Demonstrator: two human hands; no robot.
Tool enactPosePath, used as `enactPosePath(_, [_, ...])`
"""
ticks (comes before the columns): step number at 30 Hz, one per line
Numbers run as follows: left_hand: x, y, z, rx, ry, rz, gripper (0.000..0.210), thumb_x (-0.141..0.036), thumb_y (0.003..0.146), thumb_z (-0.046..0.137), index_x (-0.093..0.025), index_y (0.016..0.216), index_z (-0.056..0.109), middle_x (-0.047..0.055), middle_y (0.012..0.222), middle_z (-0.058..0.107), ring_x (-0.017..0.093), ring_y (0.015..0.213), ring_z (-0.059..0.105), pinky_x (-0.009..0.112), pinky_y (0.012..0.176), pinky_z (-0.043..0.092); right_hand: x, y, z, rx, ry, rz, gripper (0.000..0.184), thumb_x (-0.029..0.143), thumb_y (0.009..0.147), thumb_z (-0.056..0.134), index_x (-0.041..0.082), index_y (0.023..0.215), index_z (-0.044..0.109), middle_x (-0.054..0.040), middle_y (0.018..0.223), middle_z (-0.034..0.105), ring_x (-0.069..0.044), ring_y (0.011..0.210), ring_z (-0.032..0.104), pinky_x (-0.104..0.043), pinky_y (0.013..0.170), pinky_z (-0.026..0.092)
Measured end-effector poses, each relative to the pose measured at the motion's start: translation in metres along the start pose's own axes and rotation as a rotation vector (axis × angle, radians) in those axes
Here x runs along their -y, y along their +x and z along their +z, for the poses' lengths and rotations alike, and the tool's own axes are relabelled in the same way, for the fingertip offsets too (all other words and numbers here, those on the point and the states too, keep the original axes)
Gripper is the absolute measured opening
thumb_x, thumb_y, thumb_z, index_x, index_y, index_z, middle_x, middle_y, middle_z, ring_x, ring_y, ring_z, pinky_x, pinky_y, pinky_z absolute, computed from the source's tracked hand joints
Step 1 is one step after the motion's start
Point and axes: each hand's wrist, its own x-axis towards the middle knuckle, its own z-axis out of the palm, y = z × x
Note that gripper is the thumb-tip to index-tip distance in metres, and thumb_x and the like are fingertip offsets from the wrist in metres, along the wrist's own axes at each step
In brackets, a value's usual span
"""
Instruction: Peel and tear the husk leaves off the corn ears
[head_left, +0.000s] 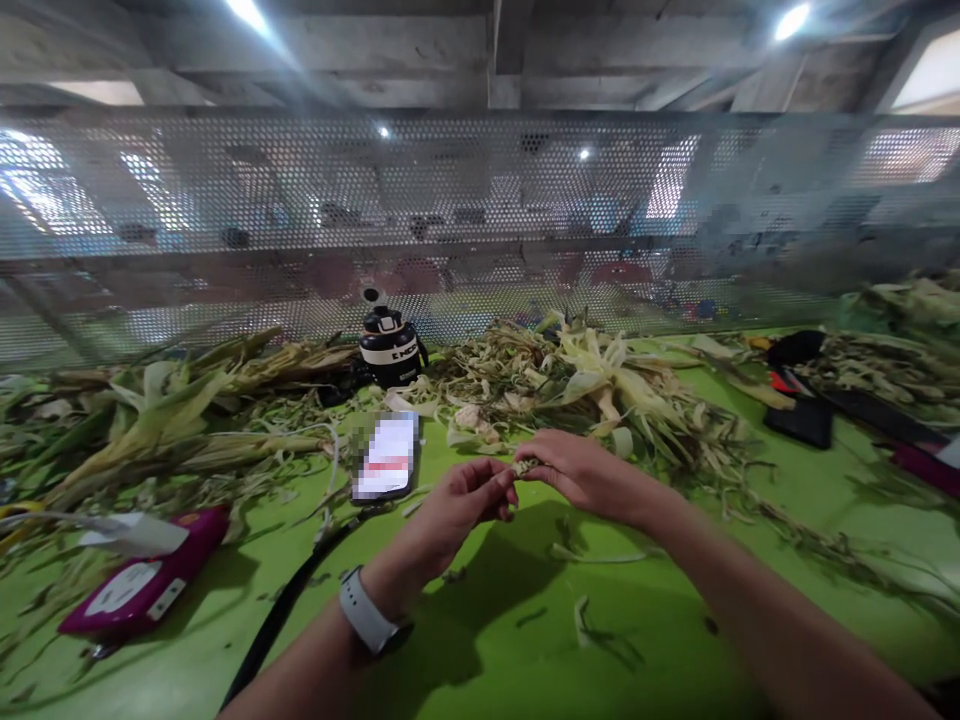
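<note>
Both hands meet above the green tabletop (540, 620), with a small piece of pale green plant matter (526, 466) between their fingertips. My left hand (466, 508), with a light-strapped watch on its wrist, is closed in a pinch at the piece's left end. From the right, my right hand (574, 468) closes over the same piece, its fingers bent down and partly hiding it. Just behind the hands lies a heap of dry husks and shreds (517, 375), with a pale leafy corn husk (604, 370) on its right side.
A phone (388, 458) with a lit screen lies left of the hands. Behind it stands a black jug (389, 348). A magenta power bank (146, 578) with a white plug is at left, a black cord (289, 590) nearby. A perforated metal screen (480, 220) borders the back.
</note>
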Motion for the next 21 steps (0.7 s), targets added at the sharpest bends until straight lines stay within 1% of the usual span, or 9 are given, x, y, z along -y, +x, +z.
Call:
enactPosePath(2, [-0.001,0.0,-0.002,0.01,-0.013,-0.016,0.03,-0.037,0.067,0.075,-0.012,0.077,0.061,-0.001,0.066,0.058,0.006,0.057,0.05,0.021,0.06,0.041,0.002,0.0,-0.002,0.008,-0.002,0.003,0.019,0.019,0.092,0.046,0.013,0.106,0.057,-0.0101,0.094,0.062,-0.019,0.09,0.056,-0.031,0.08,0.045])
enactPosePath(6, [-0.006,-0.002,-0.005,0.106,-0.007,-0.028,0.025,-0.034,0.071,0.073,-0.013,0.073,0.06,-0.001,0.066,0.059,0.006,0.057,0.05,0.021,0.064,0.043,0.005,-0.002,-0.008,0.023,0.063,0.033,0.019,0.022,0.093,0.045,0.014,0.107,0.056,-0.0094,0.097,0.061,-0.018,0.09,0.056,-0.029,0.079,0.045])
enactPosePath(8, [-0.009,-0.003,-0.004,0.126,0.093,0.006,0.027,-0.037,0.073,0.07,-0.013,0.073,0.06,0.0,0.066,0.06,0.007,0.057,0.052,0.022,0.062,0.043,0.007,-0.002,-0.01,0.031,0.084,0.041,0.019,0.022,0.093,0.045,0.013,0.106,0.056,-0.0095,0.097,0.061,-0.018,0.09,0.057,-0.029,0.079,0.045])
enactPosePath(11, [-0.01,-0.004,-0.002,0.121,0.29,0.087,0.031,-0.044,0.075,0.065,-0.013,0.08,0.061,0.001,0.066,0.061,0.01,0.057,0.054,0.024,0.059,0.043,0.008,-0.001,-0.01,0.056,0.069,0.05,0.019,0.02,0.093,0.045,0.011,0.106,0.056,-0.0104,0.098,0.062,-0.018,0.091,0.056,-0.029,0.08,0.044])
enactPosePath(14, [-0.008,-0.006,0.001,0.063,0.51,0.164,0.027,-0.042,0.082,0.056,-0.015,0.078,0.059,0.001,0.063,0.059,0.012,0.055,0.053,0.025,0.058,0.041,0.008,0.0,-0.007,0.084,0.058,0.064,0.018,0.021,0.094,0.044,0.012,0.105,0.056,-0.0102,0.099,0.062,-0.019,0.092,0.056,-0.029,0.08,0.044])
enactPosePath(16, [-0.005,-0.007,0.003,-0.017,0.715,0.219,0.024,-0.034,0.086,0.049,-0.017,0.07,0.055,0.001,0.059,0.057,0.012,0.053,0.051,0.024,0.055,0.037,0.008,0.001,-0.006,0.092,0.058,0.074,0.018,0.022,0.094,0.043,0.013,0.104,0.055,-0.0098,0.099,0.062,-0.018,0.092,0.056,-0.03,0.08,0.044])
enactPosePath(18, [-0.001,-0.009,0.004,-0.101,0.935,0.281,0.021,-0.024,0.085,0.047,-0.019,0.066,0.053,0.001,0.057,0.056,0.013,0.052,0.048,0.024,0.054,0.034,0.007,0.001,-0.004,0.098,0.061,0.086,0.019,0.024,0.094,0.042,0.013,0.105,0.055,-0.01,0.1,0.062,-0.019,0.092,0.056,-0.03,0.08,0.044])
enactPosePath(19, [0.001,-0.009,0.004,-0.136,1.035,0.303,0.018,-0.019,0.084,0.047,-0.019,0.067,0.054,0.002,0.058,0.056,0.014,0.052,0.047,0.025,0.054,0.034,0.007,0.001,-0.003,0.102,0.065,0.095,0.02,0.025,0.094,0.042,0.013,0.105,0.055,-0.0103,0.101,0.062,-0.019,0.092,0.056,-0.03,0.08,0.044])
enactPosePath(21, [0.006,-0.01,0.004,-0.183,1.198,0.338,0.016,-0.012,0.08,0.044,-0.018,0.076,0.058,0.004,0.064,0.058,0.016,0.055,0.049,0.027,0.057,0.037,0.006,0.0,-0.001,0.106,0.084,0.12,0.022,0.027,0.095,0.042,0.013,0.106,0.055,-0.0109,0.101,0.062,-0.019,0.092,0.057,-0.031,0.08,0.044])
